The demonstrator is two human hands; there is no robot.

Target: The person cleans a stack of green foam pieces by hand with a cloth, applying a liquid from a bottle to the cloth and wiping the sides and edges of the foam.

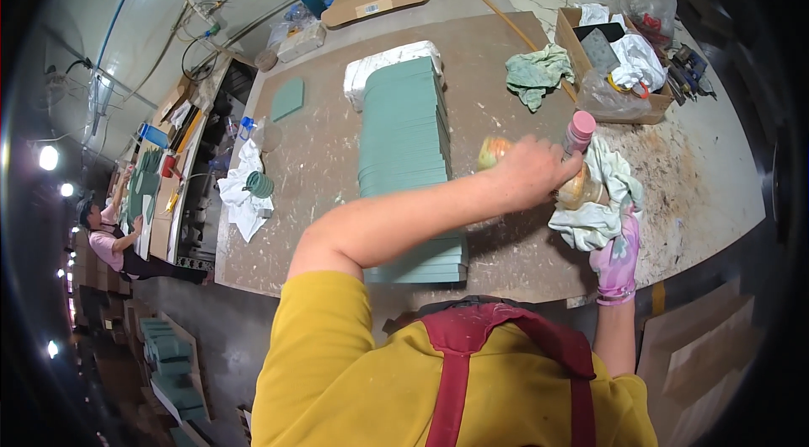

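Observation:
My left hand (538, 171), bare, reaches across to the right side of the table with its fingers curled closed; what they hold is hidden. Just left of it is a blurred yellow-and-orange thing (494, 153). A pink-capped bottle (580, 132) stands by my left fingertips. Below them a jar with brownish contents (581, 191) tilts against a whitish-green cloth (608, 186). My right hand (619, 260), in a pink patterned glove, grips the near edge of that cloth. A long leaning row of flat green rounded-corner pieces (403, 139) lies under and beyond my left forearm.
A white bundle (392, 64) lies at the row's far end. A single green piece (287, 100) and a white cloth (247, 186) lie left. A green rag (539, 74), a stick (508, 23) and a filled cardboard box (653, 114) are far right. A person (114, 236) works at another bench.

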